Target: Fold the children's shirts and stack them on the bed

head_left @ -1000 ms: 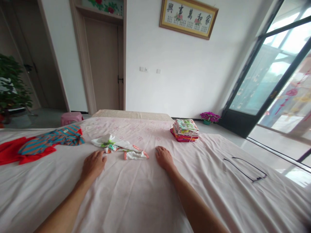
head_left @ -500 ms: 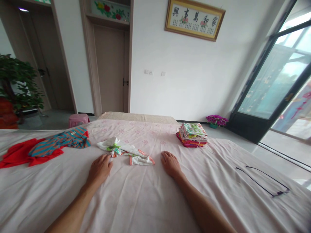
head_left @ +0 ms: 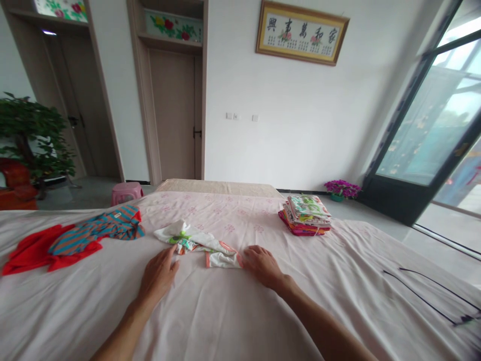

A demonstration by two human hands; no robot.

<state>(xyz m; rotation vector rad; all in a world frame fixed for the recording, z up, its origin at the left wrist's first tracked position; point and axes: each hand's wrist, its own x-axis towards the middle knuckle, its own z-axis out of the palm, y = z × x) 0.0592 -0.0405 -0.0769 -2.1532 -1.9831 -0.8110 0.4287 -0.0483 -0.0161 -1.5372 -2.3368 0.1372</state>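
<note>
A small crumpled white garment point(head_left: 203, 240) with a green print and orange trim lies on the pink sheet point(head_left: 225, 306) between my hands. My left hand point(head_left: 160, 273) is at the garment's left part, thumb apart from the fingers, fingertips by the green print. At the other end my right hand point(head_left: 263, 266) rests palm down, fingers stretched and at or over the orange-trimmed edge. I cannot tell whether either hand presses on the cloth. Neither hand grips anything.
Left on the bed lie a blue-and-orange striped garment point(head_left: 99, 230) and red cloth point(head_left: 28, 248). A stack of folded clothes point(head_left: 306, 215) stands at right, with black-framed glasses point(head_left: 432, 296) nearer me. Behind are a pink stool point(head_left: 127, 193) and purple flowers point(head_left: 341, 188).
My right hand has moved left onto the garment's orange-trimmed end. My left hand has turned slightly toward the garment, its thumb more apart. The whole view has tilted up a little.
</note>
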